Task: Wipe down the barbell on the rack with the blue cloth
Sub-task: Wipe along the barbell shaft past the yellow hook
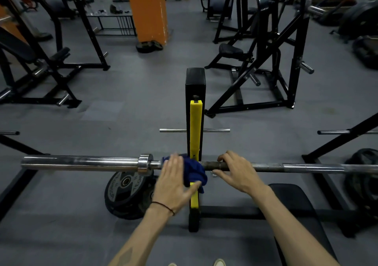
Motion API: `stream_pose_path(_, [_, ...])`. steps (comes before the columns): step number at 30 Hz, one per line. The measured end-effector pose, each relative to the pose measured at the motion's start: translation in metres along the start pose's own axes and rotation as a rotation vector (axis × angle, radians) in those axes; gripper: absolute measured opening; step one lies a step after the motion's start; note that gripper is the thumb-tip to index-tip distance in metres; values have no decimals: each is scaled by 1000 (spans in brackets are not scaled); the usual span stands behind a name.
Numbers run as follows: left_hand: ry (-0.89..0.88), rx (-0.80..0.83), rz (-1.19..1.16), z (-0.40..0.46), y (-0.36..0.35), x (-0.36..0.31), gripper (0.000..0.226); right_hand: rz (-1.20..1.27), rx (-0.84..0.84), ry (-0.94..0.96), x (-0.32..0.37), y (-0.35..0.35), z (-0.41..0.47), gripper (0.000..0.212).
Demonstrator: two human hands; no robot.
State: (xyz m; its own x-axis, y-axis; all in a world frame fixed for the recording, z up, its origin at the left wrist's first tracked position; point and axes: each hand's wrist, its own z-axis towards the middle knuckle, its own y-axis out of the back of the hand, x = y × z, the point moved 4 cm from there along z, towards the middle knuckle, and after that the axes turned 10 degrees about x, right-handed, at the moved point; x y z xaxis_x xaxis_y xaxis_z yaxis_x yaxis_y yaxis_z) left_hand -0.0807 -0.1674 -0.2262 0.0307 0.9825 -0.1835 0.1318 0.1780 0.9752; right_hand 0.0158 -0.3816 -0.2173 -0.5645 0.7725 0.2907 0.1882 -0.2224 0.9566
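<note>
1. The steel barbell (pixel 266 166) lies across the rack (pixel 195 122), heavy, rigid, likely slick.
2. The soft blue cloth (pixel 194 173) drapes over its shaft; left hand (pixel 173 182) presses it, fingers straight.
3. Right hand (pixel 235 170) steadies the bar, fingers curled over it.

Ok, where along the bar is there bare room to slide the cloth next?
Free: the shaft right of the right hand, and the sleeve left of the collar. Crowded: between the collar and right hand, where the left hand, blue cloth and yellow upright meet.
</note>
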Motion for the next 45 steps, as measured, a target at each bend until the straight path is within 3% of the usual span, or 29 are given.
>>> stream_pose_path(2, [147, -67, -31, -6, 6, 32, 109, 17, -18, -4, 1, 0, -2, 46])
stream_pose_path(4, [214, -51, -46, -4, 5, 19, 110, 7, -57, -19, 3, -1, 0, 45])
stream_pose_path(7, [35, -25, -50, 0, -11, -39, 111, 4, -58, -33, 1, -4, 2, 42])
stream_pose_path(10, [-26, 9, 19, -4, -12, -17, 108, 25, -69, -36, -2, -6, 2, 42])
stream_pose_path(12, [116, -102, -23, -8, -3, 21, 105, 22, -88, -47, -2, -8, 2, 41])
stream_pose_path(14, [227, -94, -69, -5, -3, 21, 108, -11, -117, -50, -1, -10, 2, 41])
stream_pose_path(17, [42, -29, -55, -1, -21, -33, 106, -92, -161, -5, 1, -13, -1, 43])
stream_pose_path(19, [-57, -58, 19, -4, -27, -28, 103, -120, -229, 21, 2, -16, -3, 44])
stream_pose_path(22, [106, -134, -22, -8, -12, 24, 100, -107, -306, -17, 3, -21, -6, 37])
stream_pose_path(24, [213, -101, -72, -5, -6, 20, 107, -97, -302, -53, 5, -26, -8, 34])
stream_pose_path(28, [-17, -29, -1, -1, -21, -40, 110, -137, -287, -47, 4, -28, -11, 40])
stream_pose_path(30, [-9, -26, 21, -3, -19, -14, 107, -150, -291, -36, 2, -28, -12, 43])
stream_pose_path(34, [208, -138, -46, -8, -6, 29, 104, -125, -339, -60, 4, -27, -11, 42])
stream_pose_path(38, [19, -56, -3, -2, -28, -31, 107, -151, -359, 14, 2, -26, -10, 43])
stream_pose_path(41, [10, -81, 23, -5, -22, 8, 102, -185, -320, 55, -2, -23, -6, 46])
stream_pose_path(43, [144, -171, -36, -8, -12, 31, 101, -218, -204, 50, -4, -19, -1, 57])
stream_pose_path(45, [173, -145, -108, -3, -12, 9, 104, -219, -69, 4, -1, -9, 6, 66])
